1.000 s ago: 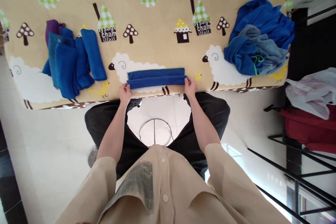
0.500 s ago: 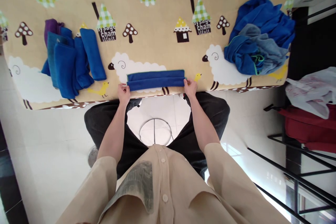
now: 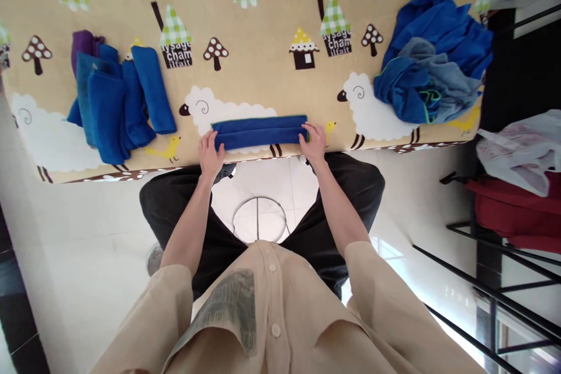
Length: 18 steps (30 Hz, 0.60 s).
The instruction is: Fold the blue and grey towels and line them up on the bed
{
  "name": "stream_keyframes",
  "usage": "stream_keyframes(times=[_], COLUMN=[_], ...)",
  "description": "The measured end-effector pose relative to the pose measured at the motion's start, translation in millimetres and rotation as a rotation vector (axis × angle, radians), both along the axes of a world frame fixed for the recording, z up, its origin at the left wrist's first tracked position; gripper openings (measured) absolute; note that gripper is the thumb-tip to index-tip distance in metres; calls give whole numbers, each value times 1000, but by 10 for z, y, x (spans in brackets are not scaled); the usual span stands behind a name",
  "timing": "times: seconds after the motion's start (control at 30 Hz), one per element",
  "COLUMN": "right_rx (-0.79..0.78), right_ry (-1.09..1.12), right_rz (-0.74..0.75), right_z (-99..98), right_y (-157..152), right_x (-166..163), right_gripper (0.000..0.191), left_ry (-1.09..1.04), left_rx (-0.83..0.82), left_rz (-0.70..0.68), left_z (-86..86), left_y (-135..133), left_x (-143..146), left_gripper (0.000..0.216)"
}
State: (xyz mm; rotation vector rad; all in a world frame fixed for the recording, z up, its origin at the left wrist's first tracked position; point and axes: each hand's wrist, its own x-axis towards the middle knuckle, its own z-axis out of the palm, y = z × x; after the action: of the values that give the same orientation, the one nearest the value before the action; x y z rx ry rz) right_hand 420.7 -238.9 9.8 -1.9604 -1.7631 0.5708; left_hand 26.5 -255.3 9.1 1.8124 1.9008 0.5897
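A blue cloth [image 3: 259,131], folded into a long narrow strip, lies near the front edge of a table covered with a tan cartoon-print cloth [image 3: 263,58]. My left hand [image 3: 211,153] rests on the strip's left end, fingers laid flat over it. Over the right end lies my right hand [image 3: 312,141], its fingers stretched out on the fabric. Neither hand has lifted the cloth off the table.
Several folded blue cloths and a purple one [image 3: 116,96] are stacked at the table's left. A loose heap of blue and grey cloths [image 3: 432,64] sits at the right. A white plastic bag [image 3: 521,152] and red item lie on a black rack at right.
Both hands moved inward from the strip's ends onto its top surface, from pinching the corners to lying flat on the cloth. The strip stayed in place.
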Motion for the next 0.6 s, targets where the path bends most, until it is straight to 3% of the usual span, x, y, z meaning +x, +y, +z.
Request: stream_keyframes(times=[0.1,0.17,0.43,0.6], right_rx=[-36,-72,-129,-142], right_ry=[8,8,10,48], right_rz=[145,206,249,192], right_z=[23,-5,-47,-57], right_y=[-30,-51,-22,103], right_x=[-58,-65,-13,40], right_gripper=[44,50,62,70], left_ry=[17,33,79,-36], left_rx=[-51,-102,-166,-139], left_rz=[-204,-247,-247,-205], left_z=[96,102,16,-25], left_y=[0,-6,26,160], left_x=[70,89,8,-82], left_gripper=[60,67,80,77])
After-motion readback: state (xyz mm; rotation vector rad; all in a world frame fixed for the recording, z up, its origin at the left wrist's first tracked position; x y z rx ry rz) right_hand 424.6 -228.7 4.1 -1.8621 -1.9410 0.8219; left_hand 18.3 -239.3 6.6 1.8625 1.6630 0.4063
